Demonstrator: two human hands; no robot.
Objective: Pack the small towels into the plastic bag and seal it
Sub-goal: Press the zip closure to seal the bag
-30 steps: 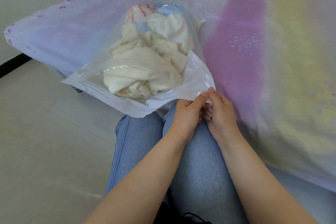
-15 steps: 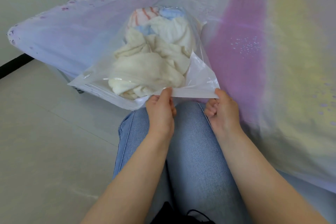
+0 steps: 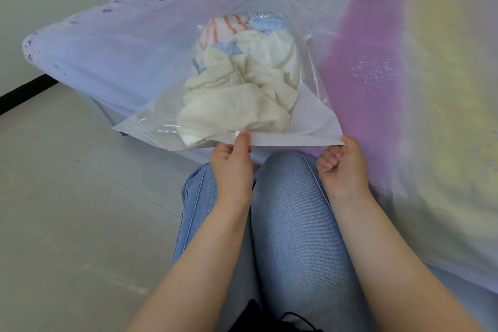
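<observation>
While the plastic bag (image 3: 151, 121) of towels (image 3: 242, 89) is lying on a bed sheet (image 3: 431, 89) streaked lilac, pink and yellow, the left hand (image 3: 231, 167) and right hand (image 3: 342, 167) are each pinching its near mouth edge. Pale floor tiles (image 3: 67, 210) are meeting a dark skirting strip (image 3: 24, 94) at the left.

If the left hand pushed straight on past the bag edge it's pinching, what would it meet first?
Probably the cream towel inside the plastic bag: the left hand points up at it from the mouth edge, though depth is unclear.
</observation>
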